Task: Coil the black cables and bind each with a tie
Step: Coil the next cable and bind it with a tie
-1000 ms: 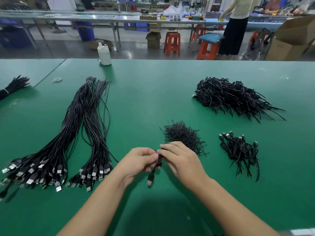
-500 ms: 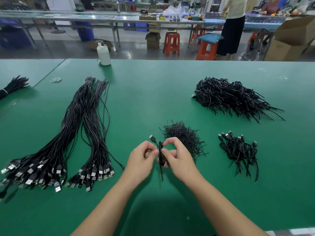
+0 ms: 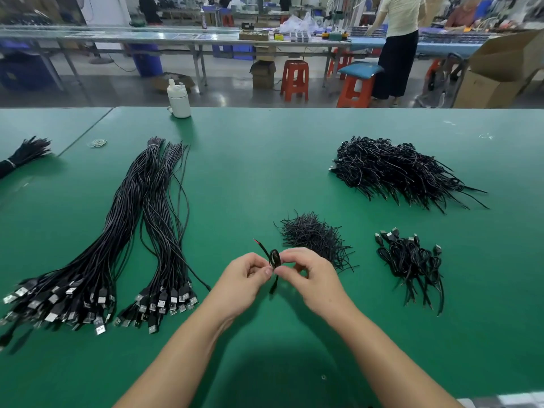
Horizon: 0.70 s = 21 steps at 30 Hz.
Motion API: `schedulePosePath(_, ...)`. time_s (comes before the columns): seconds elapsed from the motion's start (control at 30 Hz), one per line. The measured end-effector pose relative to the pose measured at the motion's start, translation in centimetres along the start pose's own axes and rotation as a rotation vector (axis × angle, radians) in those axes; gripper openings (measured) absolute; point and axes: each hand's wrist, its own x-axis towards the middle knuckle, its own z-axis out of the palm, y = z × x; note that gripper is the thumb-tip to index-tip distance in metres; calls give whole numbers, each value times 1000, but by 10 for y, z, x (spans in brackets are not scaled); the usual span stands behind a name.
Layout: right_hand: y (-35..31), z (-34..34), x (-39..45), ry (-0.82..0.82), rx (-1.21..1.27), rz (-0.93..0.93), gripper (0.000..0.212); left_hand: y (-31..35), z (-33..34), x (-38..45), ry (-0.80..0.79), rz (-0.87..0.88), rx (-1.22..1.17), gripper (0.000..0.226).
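A small coiled black cable [image 3: 275,258] is pinched between my left hand [image 3: 245,276] and my right hand [image 3: 309,275] just above the green table [image 3: 265,172]. One thin end with a red tip sticks up to the left, and a short end hangs below my fingers. Just behind my right hand lies a heap of short black ties [image 3: 315,238]. Two long bundles of straight black USB cables [image 3: 97,254] lie at the left. A small pile of bound coils [image 3: 412,260] sits at the right.
A large heap of black cables [image 3: 394,169] lies at the back right. A white bottle [image 3: 179,100] stands at the far edge, and another black bundle [image 3: 23,154] lies at far left. Beyond the table are stools, benches, cardboard boxes and a standing person.
Both hands have lifted the coil slightly and turned it. The USB plug that pointed up half a second ago is gone from sight; a thin red-tipped end now sticks up.
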Motion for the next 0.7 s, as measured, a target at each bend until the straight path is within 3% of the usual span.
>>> schedulePosePath(0.1, 1, 4, -1, -6, 44, 117, 15, 0, 1, -2, 31, 36, 70, 14)
schedulePosePath(0.27, 1, 8, 0, -26, 111, 205, 12, 0, 1, -8, 100, 216, 418, 21)
schedulePosePath(0.43, -3, 9, 0, -106, 249, 265, 6, 1, 8, -12, 145, 266, 500, 31)
schedulePosePath(0.5, -3, 8, 0, -143, 313, 291, 4, -1, 8, -12, 153, 268, 513, 30)
schedulePosePath(0.57, -1, 5, 0, -180, 397, 317, 17, -1, 5, -11, 161, 250, 495, 27)
schedulePosePath(0.7, 5, -3, -1, -324, 484, 251, 34, -2, -6, -5, 63, 90, 199, 18)
